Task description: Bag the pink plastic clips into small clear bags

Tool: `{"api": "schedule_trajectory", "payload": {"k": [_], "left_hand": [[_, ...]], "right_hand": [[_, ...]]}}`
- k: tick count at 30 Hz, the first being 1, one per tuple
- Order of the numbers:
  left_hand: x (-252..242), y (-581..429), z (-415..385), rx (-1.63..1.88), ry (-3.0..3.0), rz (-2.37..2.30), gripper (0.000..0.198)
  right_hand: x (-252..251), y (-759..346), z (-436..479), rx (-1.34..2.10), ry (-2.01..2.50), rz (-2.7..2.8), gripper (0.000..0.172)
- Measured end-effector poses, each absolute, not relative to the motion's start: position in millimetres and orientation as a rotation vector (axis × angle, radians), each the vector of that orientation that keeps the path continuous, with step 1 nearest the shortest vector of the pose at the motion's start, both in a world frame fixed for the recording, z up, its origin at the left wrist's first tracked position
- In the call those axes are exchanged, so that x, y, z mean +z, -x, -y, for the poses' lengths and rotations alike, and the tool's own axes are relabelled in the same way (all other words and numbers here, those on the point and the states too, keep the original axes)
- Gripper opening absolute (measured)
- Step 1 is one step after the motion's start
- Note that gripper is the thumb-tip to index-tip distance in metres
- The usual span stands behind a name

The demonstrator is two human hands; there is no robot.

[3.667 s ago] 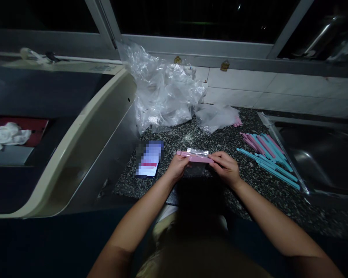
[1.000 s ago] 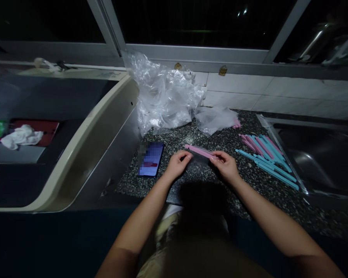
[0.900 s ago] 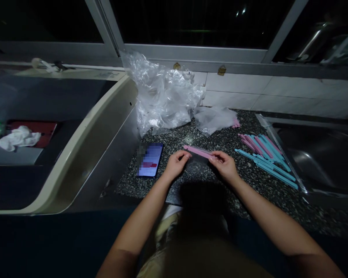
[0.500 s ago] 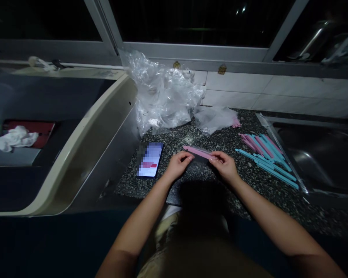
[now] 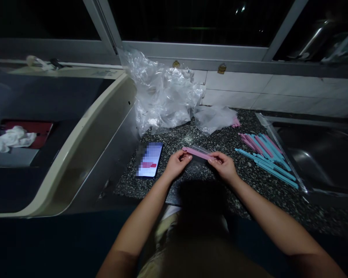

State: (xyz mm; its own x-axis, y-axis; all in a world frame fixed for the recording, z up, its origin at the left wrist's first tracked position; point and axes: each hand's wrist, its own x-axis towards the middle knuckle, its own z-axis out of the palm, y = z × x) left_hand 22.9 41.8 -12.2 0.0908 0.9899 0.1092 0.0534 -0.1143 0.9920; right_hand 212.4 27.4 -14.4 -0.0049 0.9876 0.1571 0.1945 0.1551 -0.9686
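A long pink bag clip (image 5: 197,153) is stretched between my two hands above the dark counter. My left hand (image 5: 176,165) pinches it near its knobbed end. The thumb and fingers of my right hand (image 5: 224,166) are closed on its other end. A piece of clear plastic (image 5: 202,149) shows along the clip's far edge; how it is joined to the clip I cannot tell. To the right of my right hand lies a loose pile of blue clips (image 5: 277,173) and pink clips (image 5: 248,142).
A phone (image 5: 150,159) with a lit screen lies left of my hands. Behind are crumpled clear plastic bags (image 5: 165,96) and a smaller bag (image 5: 214,117) with pink pieces at its mouth. A metal sink (image 5: 316,154) is at right, a large beige-edged appliance (image 5: 104,112) at left.
The clip has turned slightly in my fingers, and a bit more clear plastic shows behind it. Both hands stay almost in the same place.
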Motion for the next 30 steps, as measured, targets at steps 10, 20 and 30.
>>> {"api": "schedule_trajectory", "payload": {"k": [10, 20, 30], "left_hand": [[-8.1, -20.9, -40.2, 1.295, -1.207, -1.118, 0.029], [-7.1, -23.0, -40.4, 1.250, -1.114, -1.027, 0.029], [-7.8, -24.2, -41.6, 1.254, -1.062, -1.036, 0.032]], "right_hand": [[-12.1, -209.4, -27.0, 1.107, 1.262, 1.481, 0.035], [-7.7, -203.4, -25.9, 1.058, 1.268, 1.579, 0.026], [-8.3, -202.9, -25.6, 1.057, 1.260, 1.576, 0.023]]}}
